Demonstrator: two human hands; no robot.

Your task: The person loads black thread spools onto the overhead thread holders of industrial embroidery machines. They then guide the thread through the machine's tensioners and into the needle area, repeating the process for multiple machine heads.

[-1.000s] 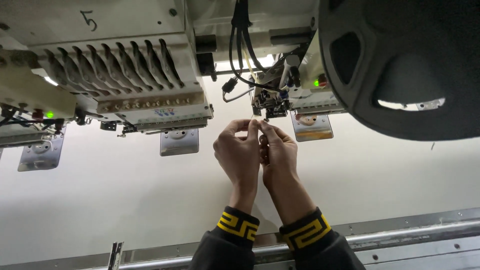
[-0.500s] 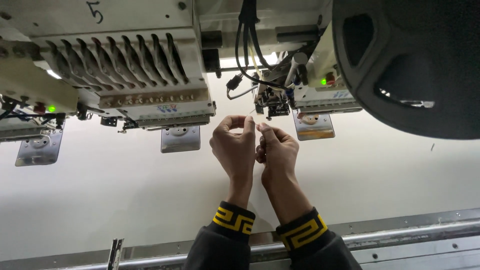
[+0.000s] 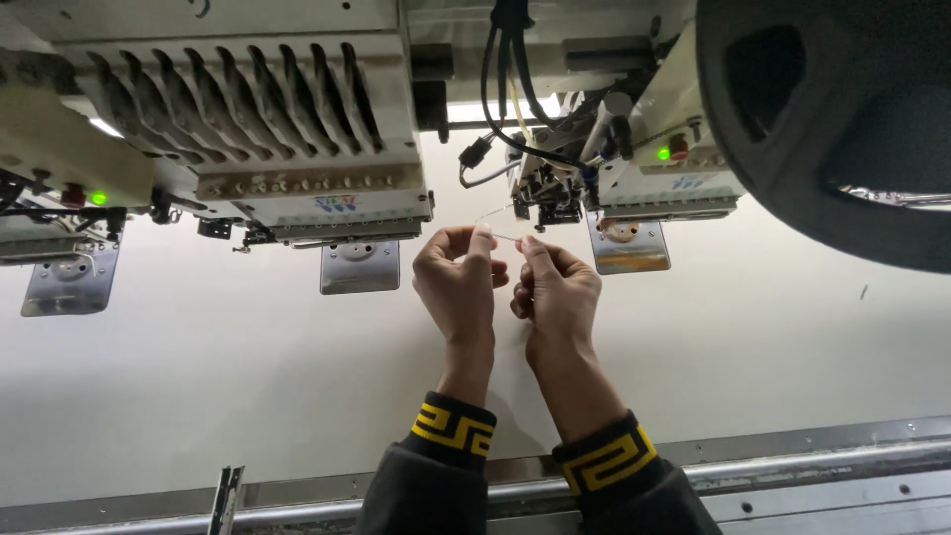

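My left hand [image 3: 458, 282] and my right hand [image 3: 557, 292] are raised side by side just below an embroidery machine head [image 3: 580, 188]. Both pinch a thin pale thread [image 3: 500, 234] between thumb and forefinger, and it runs taut between the fingertips. The hands sit slightly apart, under the needle area [image 3: 543, 203] with its black cables. Both sleeves are dark with black and yellow patterned cuffs [image 3: 451, 428].
A second machine head [image 3: 258, 109] with a row of slanted levers hangs at the left. Metal plates [image 3: 360, 266] lie on the white fabric [image 3: 228, 367]. A large black round cover [image 3: 842, 119] fills the upper right. A metal frame rail [image 3: 792, 466] runs along the bottom.
The view has shifted, so the machine heads sit a little further right. My hands have moved slightly apart, and the thread now stretches between them.
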